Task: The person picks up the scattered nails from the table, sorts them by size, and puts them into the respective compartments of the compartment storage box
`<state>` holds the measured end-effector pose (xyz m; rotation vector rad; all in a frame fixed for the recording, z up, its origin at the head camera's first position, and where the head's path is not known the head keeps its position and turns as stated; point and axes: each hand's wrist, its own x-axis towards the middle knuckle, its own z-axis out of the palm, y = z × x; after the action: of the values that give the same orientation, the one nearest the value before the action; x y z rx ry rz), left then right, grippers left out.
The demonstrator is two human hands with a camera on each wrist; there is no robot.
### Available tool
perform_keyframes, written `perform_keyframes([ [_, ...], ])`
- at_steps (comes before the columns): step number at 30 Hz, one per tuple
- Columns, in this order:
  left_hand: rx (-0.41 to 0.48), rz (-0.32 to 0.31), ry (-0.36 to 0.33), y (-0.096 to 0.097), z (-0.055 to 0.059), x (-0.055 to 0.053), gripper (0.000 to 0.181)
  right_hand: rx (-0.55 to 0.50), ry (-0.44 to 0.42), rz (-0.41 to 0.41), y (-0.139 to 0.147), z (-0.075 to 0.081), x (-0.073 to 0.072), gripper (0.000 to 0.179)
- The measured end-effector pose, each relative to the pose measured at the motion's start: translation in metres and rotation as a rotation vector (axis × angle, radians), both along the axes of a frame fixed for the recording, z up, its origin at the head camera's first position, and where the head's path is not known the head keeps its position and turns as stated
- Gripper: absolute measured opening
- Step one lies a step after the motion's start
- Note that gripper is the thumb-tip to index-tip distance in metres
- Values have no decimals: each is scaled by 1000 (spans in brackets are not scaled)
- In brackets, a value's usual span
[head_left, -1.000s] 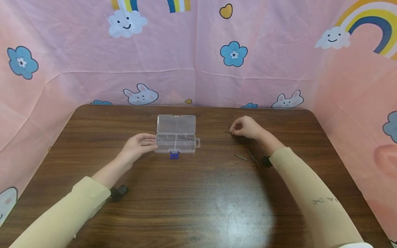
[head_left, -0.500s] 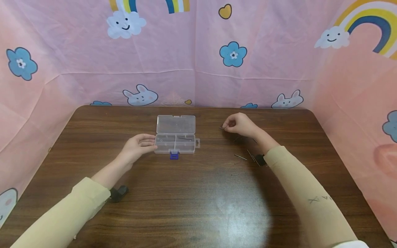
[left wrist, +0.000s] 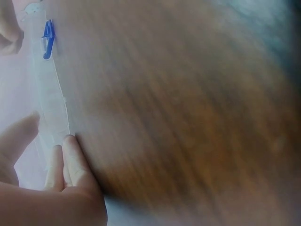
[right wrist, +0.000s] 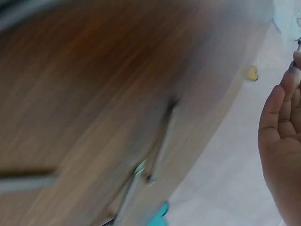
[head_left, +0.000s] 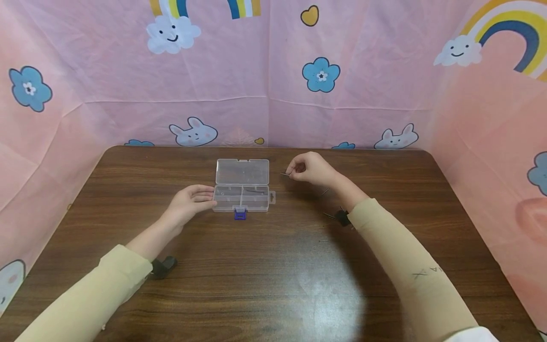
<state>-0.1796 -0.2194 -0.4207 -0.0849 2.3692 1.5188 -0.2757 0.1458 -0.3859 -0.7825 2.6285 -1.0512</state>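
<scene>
A clear plastic divided box lies on the table with its lid swung back. My left hand touches the box's left end with fingers straight. A thin metal nail lies in the back right compartment, and a tiny ring-like piece shows in the back left one. To the right of the lid, my right hand pinches a small nail between thumb and fingertips, its end pointing left. In the right wrist view, this hand is partly cut off by the frame's edge.
Loose nails lie on the wooden table: one nail toward the front, another nail partly behind the right wrist's camera. A blue latch hangs at the box's front. Pink patterned cloth stands around the table.
My right hand has moved left with the pinched nail, from above the loose nails to near the lid. The left hand and the box have stayed in place.
</scene>
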Motion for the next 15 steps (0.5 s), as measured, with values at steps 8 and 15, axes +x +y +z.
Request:
perform_keyframes([
  [8,6,-5,-2,-1,-2,0,60,-36,20,55,-28,4,2,9],
  [15,13,-3,-1,1,0,-1,60,-60,-8,76,-48,0,3,8],
])
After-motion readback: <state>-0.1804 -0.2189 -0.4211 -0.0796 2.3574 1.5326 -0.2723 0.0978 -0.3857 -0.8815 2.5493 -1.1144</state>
